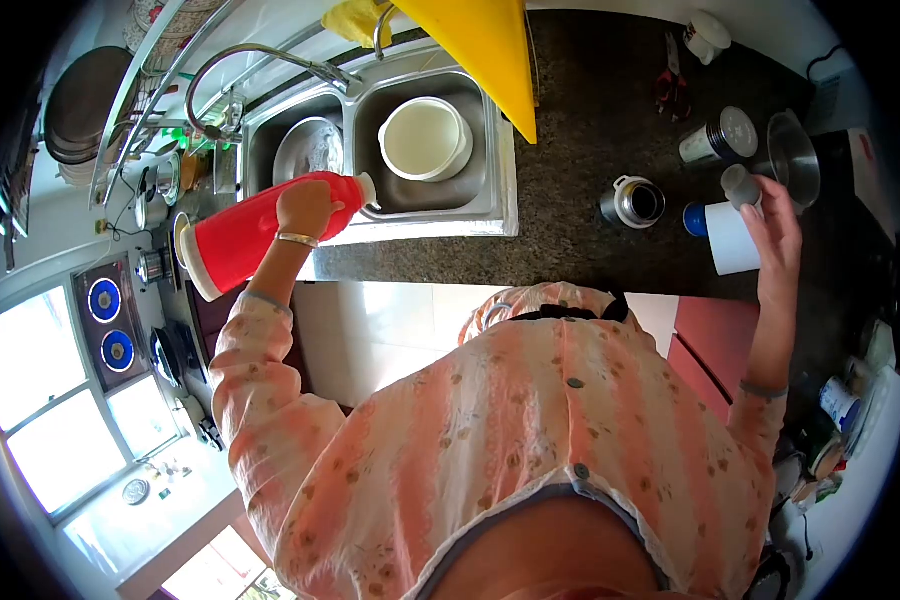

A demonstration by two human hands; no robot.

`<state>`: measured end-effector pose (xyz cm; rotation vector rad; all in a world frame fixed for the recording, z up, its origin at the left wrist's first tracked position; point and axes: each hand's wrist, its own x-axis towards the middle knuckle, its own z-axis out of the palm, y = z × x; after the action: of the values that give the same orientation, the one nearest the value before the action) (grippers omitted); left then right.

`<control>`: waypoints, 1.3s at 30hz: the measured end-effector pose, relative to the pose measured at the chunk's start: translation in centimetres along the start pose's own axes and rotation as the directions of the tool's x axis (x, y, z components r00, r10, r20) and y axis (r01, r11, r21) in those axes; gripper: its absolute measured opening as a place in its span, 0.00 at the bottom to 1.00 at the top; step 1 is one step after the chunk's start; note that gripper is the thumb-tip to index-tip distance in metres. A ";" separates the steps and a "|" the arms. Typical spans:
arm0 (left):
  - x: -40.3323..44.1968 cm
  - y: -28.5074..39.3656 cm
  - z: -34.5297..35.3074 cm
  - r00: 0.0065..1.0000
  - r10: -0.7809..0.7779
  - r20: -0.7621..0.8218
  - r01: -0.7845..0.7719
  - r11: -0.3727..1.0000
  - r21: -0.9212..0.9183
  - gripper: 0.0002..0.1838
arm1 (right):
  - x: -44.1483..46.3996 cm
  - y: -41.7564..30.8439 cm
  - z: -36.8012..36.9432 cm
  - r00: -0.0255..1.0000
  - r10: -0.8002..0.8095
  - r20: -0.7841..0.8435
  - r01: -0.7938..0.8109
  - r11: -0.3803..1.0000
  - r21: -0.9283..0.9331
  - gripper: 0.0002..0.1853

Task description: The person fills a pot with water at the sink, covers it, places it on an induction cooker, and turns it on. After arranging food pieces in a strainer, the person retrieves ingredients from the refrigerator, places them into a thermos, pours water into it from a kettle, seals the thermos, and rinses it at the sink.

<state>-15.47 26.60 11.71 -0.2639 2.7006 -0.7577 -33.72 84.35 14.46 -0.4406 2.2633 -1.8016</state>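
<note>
My left hand (308, 208) is wrapped round a red thermos flask (238, 232), which lies tilted over the front edge of the sink, its pale mouth towards the right basin. At the right, my right hand (778, 222) has its fingers closed on a small grey stopper (740, 186). Just below that hand, a white cylinder (733, 240) with a blue end is on the counter. Between the sink and my right hand an open steel bottle (638, 202) stands upright, its dark inside showing.
The double sink (508, 190) holds a cream pot (425, 140) and a metal bowl (308, 150). A yellow board (490, 50) leans behind it. Scissors (673, 85), a lidded jar (720, 138), a metal bowl (795, 160) and a white cup (707, 38) are on the dark counter (560, 130).
</note>
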 end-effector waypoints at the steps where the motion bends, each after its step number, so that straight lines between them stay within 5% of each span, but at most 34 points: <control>1: 0.5 0.2 -0.3 1.000 0.009 0.029 -0.010 1.000 0.014 0.21 | -0.2 -0.3 0.2 1.000 -0.009 -0.010 0.009 1.000 -0.017 0.20; 11: 1.5 -1.2 0.0 0.998 0.040 0.038 -0.042 0.998 0.050 0.20 | -0.2 -1.5 1.7 0.998 -0.051 -0.047 0.049 0.998 -0.032 0.19; 14: 0.2 -1.8 -1.5 1.000 0.017 0.016 -0.017 1.000 -0.023 0.23 | 0.6 -1.7 1.7 0.999 -0.051 0.002 0.051 0.999 -0.012 0.19; 18: -2.7 -2.3 -6.1 0.995 -0.091 -0.036 0.070 0.919 -0.389 0.27 | 1.8 -1.5 1.4 0.999 -0.044 0.007 0.044 0.999 -0.001 0.19; 20: -4.3 -1.8 -9.2 0.984 -0.151 0.099 0.180 0.762 -0.622 0.23 | 2.6 -1.3 1.3 0.996 -0.087 0.024 0.088 0.996 -0.026 0.20; 25: -7.8 1.7 -11.7 0.971 -0.235 0.051 0.120 0.289 -0.950 0.14 | 4.6 -2.2 1.2 0.984 -0.117 0.135 0.124 0.992 -0.038 0.18; 26: -8.1 2.8 -12.5 0.968 -0.236 0.087 0.117 0.117 -0.986 0.12 | 5.2 -3.0 1.3 0.983 -0.124 0.134 0.131 0.991 -0.041 0.18; 29: -7.9 6.0 -13.9 0.968 -0.243 0.064 0.047 -0.078 -0.996 0.13 | 7.2 -5.0 1.5 0.898 -0.348 0.269 0.413 0.878 -0.243 0.18; 32: -6.3 10.1 -15.3 0.965 -0.262 -0.009 -0.089 -0.298 -0.950 0.12 | 9.0 -9.0 2.4 0.778 -0.483 0.401 0.602 0.757 -0.255 0.18; 36: -3.9 14.5 -15.4 0.955 -0.277 -0.104 -0.218 -0.421 -0.880 0.11 | 11.2 -13.5 4.0 0.635 -0.556 0.536 0.751 0.607 -0.260 0.18; 39: -3.0 16.7 -15.5 0.918 -0.337 -0.209 -0.324 -0.332 -0.886 0.11 | 12.1 -16.2 4.8 0.649 -0.512 0.563 0.715 0.663 -0.221 0.19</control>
<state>-19.66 48.73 16.10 -0.4768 2.7118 2.1705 -41.70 72.26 29.34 -1.7463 2.2649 -1.1563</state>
